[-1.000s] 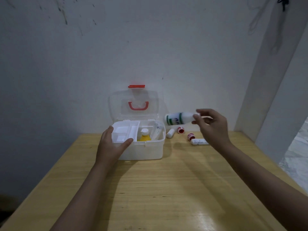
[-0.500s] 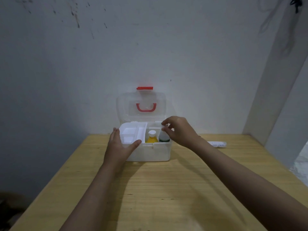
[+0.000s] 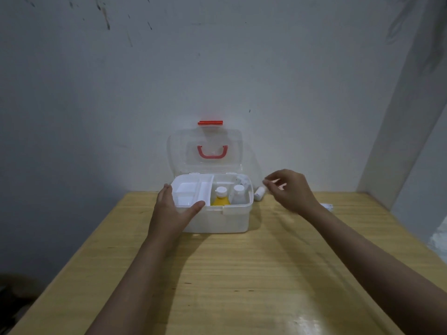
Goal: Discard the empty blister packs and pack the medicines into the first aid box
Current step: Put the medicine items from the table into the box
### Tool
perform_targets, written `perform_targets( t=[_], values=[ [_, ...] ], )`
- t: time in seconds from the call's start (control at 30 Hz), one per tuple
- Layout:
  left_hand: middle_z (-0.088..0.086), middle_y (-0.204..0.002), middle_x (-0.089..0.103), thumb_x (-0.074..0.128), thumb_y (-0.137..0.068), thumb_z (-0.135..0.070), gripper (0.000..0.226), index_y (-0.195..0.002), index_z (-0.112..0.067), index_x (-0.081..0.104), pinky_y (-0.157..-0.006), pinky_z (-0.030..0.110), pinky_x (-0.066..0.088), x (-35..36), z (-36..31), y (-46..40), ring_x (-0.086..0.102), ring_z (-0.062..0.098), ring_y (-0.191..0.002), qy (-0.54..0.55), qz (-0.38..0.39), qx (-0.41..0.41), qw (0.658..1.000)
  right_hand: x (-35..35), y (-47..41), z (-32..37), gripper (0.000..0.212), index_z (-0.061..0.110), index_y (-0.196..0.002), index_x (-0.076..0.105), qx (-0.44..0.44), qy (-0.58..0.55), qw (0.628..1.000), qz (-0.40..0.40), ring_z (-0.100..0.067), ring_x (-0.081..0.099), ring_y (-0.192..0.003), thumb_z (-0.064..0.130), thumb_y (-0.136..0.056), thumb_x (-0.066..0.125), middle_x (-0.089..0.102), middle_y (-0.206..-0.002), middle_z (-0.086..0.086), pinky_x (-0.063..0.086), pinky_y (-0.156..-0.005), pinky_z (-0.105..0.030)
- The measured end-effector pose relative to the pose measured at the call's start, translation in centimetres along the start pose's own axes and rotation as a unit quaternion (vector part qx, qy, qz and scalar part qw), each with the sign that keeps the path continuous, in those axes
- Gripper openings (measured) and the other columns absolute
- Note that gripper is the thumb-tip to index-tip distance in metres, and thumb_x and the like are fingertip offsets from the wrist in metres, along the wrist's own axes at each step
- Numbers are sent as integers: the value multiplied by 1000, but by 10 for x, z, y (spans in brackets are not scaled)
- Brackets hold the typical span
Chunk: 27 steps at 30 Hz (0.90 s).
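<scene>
White plastic formed the box [image 3: 217, 220], which sat on a wooden table [image 3: 242, 274] against a grey wall [image 3: 217, 68]. Its clear lid [image 3: 205, 151] stood upright behind it, with a red handle [image 3: 212, 152] and a red latch [image 3: 210, 122] at the top edge. Our left hand [image 3: 173, 213] gripped the box's front left corner, thumb hooked over the rim and fingers along the left side. A white tray [image 3: 193, 193] filled the left part of the box. To its right, a yellow bottle [image 3: 220, 198] with a white cap stood upright, and just beside it stood a white bottle [image 3: 238, 195]. Our right hand [image 3: 290, 189] hovered above the table to the right of the box, empty, with thumb and forefinger close together and the other fingers loosely curled. A small white vial [image 3: 259, 193] lay on the table just beside the box's right wall, under that hand's fingertips. Another white container [image 3: 327, 206] lay farther right, partly hidden behind the wrist.
</scene>
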State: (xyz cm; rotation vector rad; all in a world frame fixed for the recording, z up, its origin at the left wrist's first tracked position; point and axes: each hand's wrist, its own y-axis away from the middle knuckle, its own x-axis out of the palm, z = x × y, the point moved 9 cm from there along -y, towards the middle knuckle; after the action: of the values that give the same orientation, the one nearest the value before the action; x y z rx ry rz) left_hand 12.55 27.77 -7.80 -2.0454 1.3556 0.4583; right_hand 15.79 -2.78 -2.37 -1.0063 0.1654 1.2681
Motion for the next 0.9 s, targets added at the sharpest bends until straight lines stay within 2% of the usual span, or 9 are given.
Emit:
perform_targets(
  t=[0.13,0.27,0.33,0.47,0.57,0.63,0.7,0.83,0.9],
  values=[
    [2,-157,20,71,-70,-56,103,-148,-14,19,-108,39,31,1,2,-1,25,23,-141,9,4,-9,1000,0,-13,-82,38,9,-113,63,155,136,976,71,-23,63,-100,33,-83,66,66,-114,-10,48,-82,-33],
    [1,-156,21,72,-69,-55,103,-148,-16,19,-105,40,35,2,3,-2,27,23,-139,12,2,-16,1000,19,-11,-117,48,12,-124,55,218,195,945,148,-25,55,-113,31,-82,66,60,-124,-10,45,-86,-33],
    [1,-155,22,72,-69,-56,103,-148,-17,19,-103,42,37,3,4,-3,29,24,-139,12,1,-20,1000,26,-12,-121,39,10,-116,62,221,187,947,140,-25,57,-108,26,-80,66,63,-119,-10,46,-84,-33],
    [0,-155,23,72,-67,-57,103,-148,-19,19,-102,44,39,4,7,-3,31,25,-137,14,4,-25,1000,30,-17,-118,14,2,-84,67,201,136,966,90,-23,57,-81,13,-75,63,65,-90,-11,46,-69,-31],
    [0,-155,23,72,-67,-57,103,-148,-19,19,-102,44,40,3,7,-3,31,25,-137,18,3,-26,999,35,-19,-118,7,5,-72,63,204,108,970,80,-22,58,-78,12,-72,67,60,-77,-5,43,-59,-28],
    [0,-155,23,72,-67,-57,103,-148,-20,19,-101,45,40,3,7,-2,31,25,-137,16,2,-26,1000,38,-21,-119,10,7,-72,62,207,101,970,75,-23,59,-80,14,-73,70,61,-76,-5,40,-57,-28],
    [0,-155,23,72,-68,-56,103,-148,-20,19,-101,45,40,3,6,-2,31,25,-137,15,1,-28,999,39,-23,-120,15,6,-81,63,204,99,972,61,-23,59,-81,15,-72,71,65,-85,-9,44,-62,-30],
    [0,-155,22,73,-69,-54,102,-148,-20,19,-103,44,38,3,5,-1,30,25,-138,21,-1,-31,999,47,-23,-120,45,15,-113,57,197,108,971,80,-25,60,-96,19,-71,72,65,-109,-9,47,-71,-31],
    [0,-155,22,73,-68,-54,102,-149,-20,19,-104,44,37,3,5,-1,29,24,-138,24,-1,-34,999,52,-23,-119,50,20,-119,55,190,120,970,98,-25,60,-102,24,-71,71,65,-115,-6,49,-75,-32]
  ],
)
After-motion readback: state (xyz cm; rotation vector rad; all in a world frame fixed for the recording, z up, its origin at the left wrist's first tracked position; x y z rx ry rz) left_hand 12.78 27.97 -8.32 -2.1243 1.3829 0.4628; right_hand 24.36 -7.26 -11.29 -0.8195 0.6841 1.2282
